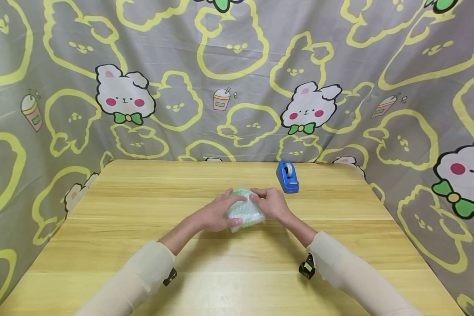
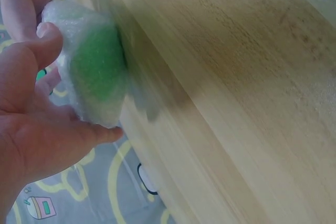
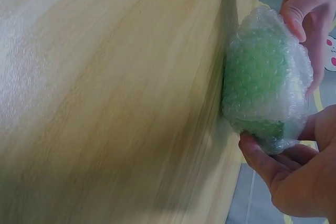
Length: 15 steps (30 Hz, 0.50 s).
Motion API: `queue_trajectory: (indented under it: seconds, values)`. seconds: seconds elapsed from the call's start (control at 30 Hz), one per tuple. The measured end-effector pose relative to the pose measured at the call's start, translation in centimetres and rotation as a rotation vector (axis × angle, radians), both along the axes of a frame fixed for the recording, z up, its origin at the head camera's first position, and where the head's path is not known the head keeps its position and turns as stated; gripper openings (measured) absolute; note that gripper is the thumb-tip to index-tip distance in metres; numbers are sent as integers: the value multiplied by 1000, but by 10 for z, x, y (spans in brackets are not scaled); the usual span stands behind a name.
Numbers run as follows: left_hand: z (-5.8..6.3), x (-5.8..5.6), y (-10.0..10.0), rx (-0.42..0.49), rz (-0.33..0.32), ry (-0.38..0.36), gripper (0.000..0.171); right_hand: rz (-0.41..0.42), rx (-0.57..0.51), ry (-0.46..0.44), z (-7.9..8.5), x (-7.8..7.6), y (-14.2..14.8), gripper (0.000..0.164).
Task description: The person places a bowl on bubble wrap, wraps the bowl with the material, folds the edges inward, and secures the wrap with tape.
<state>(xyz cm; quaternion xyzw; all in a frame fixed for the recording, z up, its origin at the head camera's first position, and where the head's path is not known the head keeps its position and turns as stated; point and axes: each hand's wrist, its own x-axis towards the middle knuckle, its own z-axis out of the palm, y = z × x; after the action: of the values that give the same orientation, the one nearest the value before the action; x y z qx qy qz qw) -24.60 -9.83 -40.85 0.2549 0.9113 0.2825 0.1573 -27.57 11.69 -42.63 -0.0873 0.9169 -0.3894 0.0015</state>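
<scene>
Well left of the tape dispenser and nearer to us, the left hand had the bundle between thumb and fingers, spread only about as far as the bundle's girth, thumb on the near side. The bundle itself sat on the near left side of the dispenser, low over the table; we could not tell whether its whole underside touched the wood. Next along, just short of the dispenser, the right hand gripped the bundle's other side, fingers bent around it, holding nothing else.

We judged the step in hand to be snugging the bubble wrap around what lay inside. Our advice on it: keep light, even pressure from both sides, smooth the layers flat, tuck loose edges under a thumb and let neither side go slack, since the wrap would probably spring back.

As to looks, the bundle was squat and rounded, its clear plastic dimpled and shiny, crumpled at the ends, with no tape that we could make out. A green thing showed through, blurred by the bubbles; we could not say what it was.
</scene>
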Motion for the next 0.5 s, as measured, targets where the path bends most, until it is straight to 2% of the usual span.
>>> queue_trajectory:
  seconds: [0.2, 0.5]
  values:
    - [1, 1, 1, -35, 15, -11, 61, 2, -7, -42, 4, 2, 0, 36]
    - [0, 0, -1, -54, 14, -25, 62, 24, -5, -46, 6, 3, 3, 42]
